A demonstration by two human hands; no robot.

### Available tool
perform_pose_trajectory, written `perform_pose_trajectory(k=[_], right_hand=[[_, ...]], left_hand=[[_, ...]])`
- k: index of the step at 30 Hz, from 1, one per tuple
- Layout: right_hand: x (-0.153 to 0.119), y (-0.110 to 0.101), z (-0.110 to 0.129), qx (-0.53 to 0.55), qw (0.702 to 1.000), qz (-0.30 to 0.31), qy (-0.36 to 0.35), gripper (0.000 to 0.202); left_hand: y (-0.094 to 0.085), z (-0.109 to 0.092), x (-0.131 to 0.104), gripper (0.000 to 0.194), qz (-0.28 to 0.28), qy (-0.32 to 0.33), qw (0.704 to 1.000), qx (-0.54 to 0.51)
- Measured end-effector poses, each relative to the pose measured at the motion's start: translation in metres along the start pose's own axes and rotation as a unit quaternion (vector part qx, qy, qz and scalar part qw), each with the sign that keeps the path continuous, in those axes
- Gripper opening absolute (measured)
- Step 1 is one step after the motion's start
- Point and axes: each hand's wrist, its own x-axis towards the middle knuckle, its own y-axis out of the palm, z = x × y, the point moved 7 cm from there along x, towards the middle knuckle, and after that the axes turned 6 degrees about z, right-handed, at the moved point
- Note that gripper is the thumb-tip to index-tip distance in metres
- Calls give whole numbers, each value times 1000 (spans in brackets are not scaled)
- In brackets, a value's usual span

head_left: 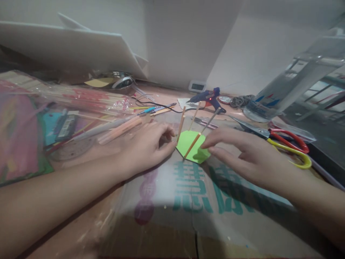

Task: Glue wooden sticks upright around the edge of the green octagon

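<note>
A lime-green hexagonal panel point(188, 138) with slender brown sticks point(192, 145) is seemingly being steadied between half-curled left hand point(153, 144) and right hand point(242, 151), grip unclear, gentle handling called for.

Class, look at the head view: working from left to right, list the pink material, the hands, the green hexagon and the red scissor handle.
Pink material, left hand, green hexagon, right hand, red scissor handle.

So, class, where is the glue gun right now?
In the head view, the blue glue gun sits right of centre, beyond the green piece and near the small white display.
</note>
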Motion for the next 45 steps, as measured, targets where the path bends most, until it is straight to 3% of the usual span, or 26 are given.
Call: perform_pose_trajectory(k=[3,11,18,25,34,39,45], right_hand=[[-1,15,6,-64,992,83,-64,17],[0,37,-4,-103,992,60,-32,15],[3,34,-3,-72,994,71,-36,12],[5,27,-4,-56,988,125,-65,14],[5,27,-5,-61,988,129,-57,17],[3,22,3,-85,984,130,-86,23],[-5,19,15,-107,982,129,-87,20]], left_hand=[[2,2,0,13,8,-7,1000,2],[4,1,1,14,18,-3,1000,4],[4,0,1,15,23,3,1000,16],[4,0,2,15,27,2,1000,4],[1,-3,0,15,9,6,1000,6],[-8,-13,-8,13,-32,62,997,31],[2,-24,-14,14,1,120,990,68]])
